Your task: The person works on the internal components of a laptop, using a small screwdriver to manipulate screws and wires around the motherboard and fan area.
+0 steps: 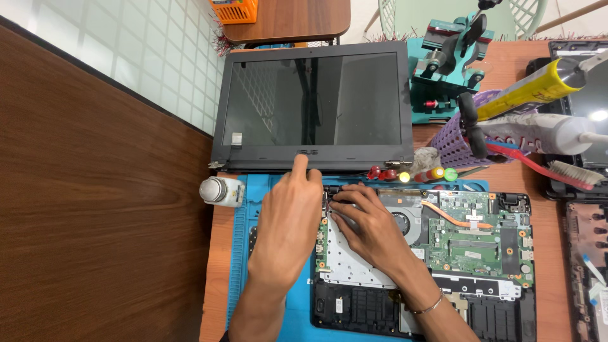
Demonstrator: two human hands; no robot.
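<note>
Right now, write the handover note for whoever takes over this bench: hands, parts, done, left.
Left hand: bare, index finger on the lower bezel of the detached screen panel.
Right hand: fingertips at the top left corner of the opened laptop base, by the hinge; whether it holds anything, cannot tell.
Base lies on the blue mat, board and fan exposed.
Done: bottom cover off.
Left: the hinge corner in hand.
</note>
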